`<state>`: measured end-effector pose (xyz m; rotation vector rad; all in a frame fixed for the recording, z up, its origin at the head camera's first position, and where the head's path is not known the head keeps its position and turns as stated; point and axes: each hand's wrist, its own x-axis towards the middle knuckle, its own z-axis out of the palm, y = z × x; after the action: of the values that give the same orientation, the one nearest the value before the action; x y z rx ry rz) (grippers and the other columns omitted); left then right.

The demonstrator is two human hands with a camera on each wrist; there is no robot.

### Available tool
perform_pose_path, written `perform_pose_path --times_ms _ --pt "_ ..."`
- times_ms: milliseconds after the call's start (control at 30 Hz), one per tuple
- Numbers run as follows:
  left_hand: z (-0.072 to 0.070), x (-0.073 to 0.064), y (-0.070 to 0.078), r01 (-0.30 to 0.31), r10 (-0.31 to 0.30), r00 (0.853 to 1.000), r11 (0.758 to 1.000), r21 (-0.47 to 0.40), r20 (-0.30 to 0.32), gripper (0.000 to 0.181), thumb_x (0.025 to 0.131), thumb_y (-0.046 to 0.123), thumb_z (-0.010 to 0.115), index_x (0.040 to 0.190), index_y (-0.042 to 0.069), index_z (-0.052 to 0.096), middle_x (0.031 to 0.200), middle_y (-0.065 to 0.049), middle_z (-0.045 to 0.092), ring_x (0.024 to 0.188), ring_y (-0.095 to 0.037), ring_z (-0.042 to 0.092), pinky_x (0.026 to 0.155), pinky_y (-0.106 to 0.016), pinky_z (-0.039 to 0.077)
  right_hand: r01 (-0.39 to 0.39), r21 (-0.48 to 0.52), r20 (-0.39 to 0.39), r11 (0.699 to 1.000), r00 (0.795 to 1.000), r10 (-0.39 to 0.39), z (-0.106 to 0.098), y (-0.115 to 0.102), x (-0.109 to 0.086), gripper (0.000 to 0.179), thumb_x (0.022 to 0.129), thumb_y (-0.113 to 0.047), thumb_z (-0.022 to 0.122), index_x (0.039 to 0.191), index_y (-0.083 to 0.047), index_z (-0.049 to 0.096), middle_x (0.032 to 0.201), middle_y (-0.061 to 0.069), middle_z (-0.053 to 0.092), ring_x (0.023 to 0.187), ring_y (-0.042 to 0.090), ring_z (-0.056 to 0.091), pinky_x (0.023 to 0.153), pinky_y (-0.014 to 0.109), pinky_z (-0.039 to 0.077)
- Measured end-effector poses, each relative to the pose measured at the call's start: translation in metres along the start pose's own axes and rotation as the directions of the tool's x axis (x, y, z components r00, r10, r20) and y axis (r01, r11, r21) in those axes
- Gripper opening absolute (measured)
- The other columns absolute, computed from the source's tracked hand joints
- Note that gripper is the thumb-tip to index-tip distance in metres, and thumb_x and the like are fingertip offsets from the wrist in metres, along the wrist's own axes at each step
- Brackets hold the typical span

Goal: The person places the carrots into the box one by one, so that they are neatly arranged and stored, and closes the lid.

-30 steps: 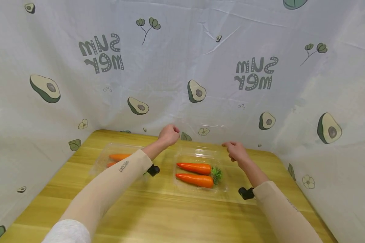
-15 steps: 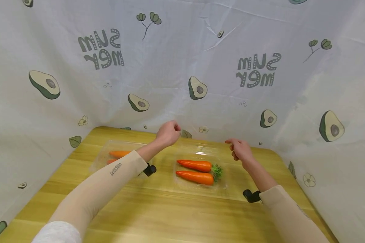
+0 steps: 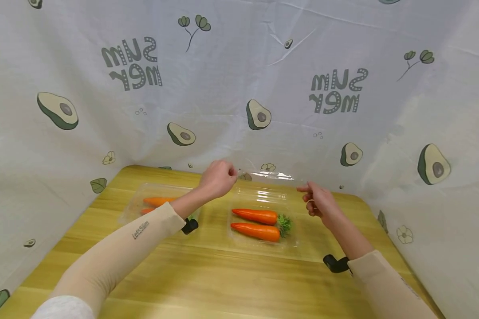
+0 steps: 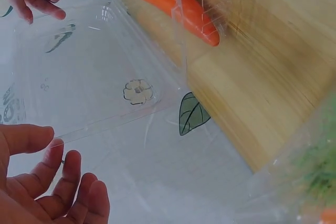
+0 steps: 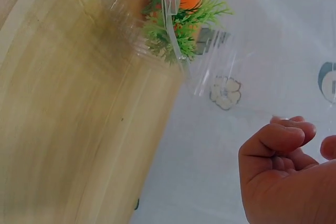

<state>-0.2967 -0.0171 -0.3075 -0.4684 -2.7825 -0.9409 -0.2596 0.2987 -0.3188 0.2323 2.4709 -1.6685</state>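
Note:
A clear plastic clamshell container (image 3: 263,195) stands on the table with its lid (image 4: 79,77) raised at the back. Two orange carrots (image 3: 256,223) with green leafy tops lie side by side in its base. My left hand (image 3: 218,178) pinches the lid's left edge between thumb and index finger, as the left wrist view shows. Near the lid's right corner is my right hand (image 3: 319,201), its index finger stretched toward the edge and the other fingers loosely bent. In the right wrist view the thumb of the right hand (image 5: 283,166) is apart from the fingers.
A second clear container (image 3: 137,199) with carrots (image 3: 157,201) sits at the left, partly behind my left forearm. The wooden table (image 3: 223,283) ends at a light curtain (image 3: 223,88) printed with avocados. Black wrist mounts (image 3: 335,263) hang under both forearms.
The lid's upper edge now shows lower, tilted over the container's back. My right hand has shifted slightly right; the left stays at the lid's edge. The head view has tilted a little.

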Motion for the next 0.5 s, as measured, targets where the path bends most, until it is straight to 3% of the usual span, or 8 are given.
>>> perform_pose_path --times_ms 233,500 --pt "-0.002 -0.008 -0.002 -0.062 0.063 0.998 0.995 0.076 -0.006 0.014 0.096 0.016 0.062 0.092 0.013 0.075 0.100 -0.001 0.069 0.100 -0.021 0.060 0.084 -0.037 0.054 -0.019 0.024 0.027 1.000 0.999 0.019 -0.005 -0.001 -0.010 0.061 0.107 -0.050 0.036 0.136 0.001 0.053 0.077 -0.006 0.050 0.053 0.007 0.042 0.054 0.025 0.038" --pt "-0.004 -0.018 0.000 -0.068 0.066 0.998 0.988 0.136 0.023 0.012 0.095 0.017 0.063 0.090 0.015 0.073 0.099 0.001 0.068 0.102 -0.021 0.058 0.079 -0.038 0.054 -0.081 0.037 0.059 0.996 0.995 0.079 -0.010 0.000 -0.017 0.068 0.104 -0.056 0.042 0.138 0.003 0.051 0.067 -0.008 0.053 0.049 0.008 0.038 0.050 0.026 0.034"
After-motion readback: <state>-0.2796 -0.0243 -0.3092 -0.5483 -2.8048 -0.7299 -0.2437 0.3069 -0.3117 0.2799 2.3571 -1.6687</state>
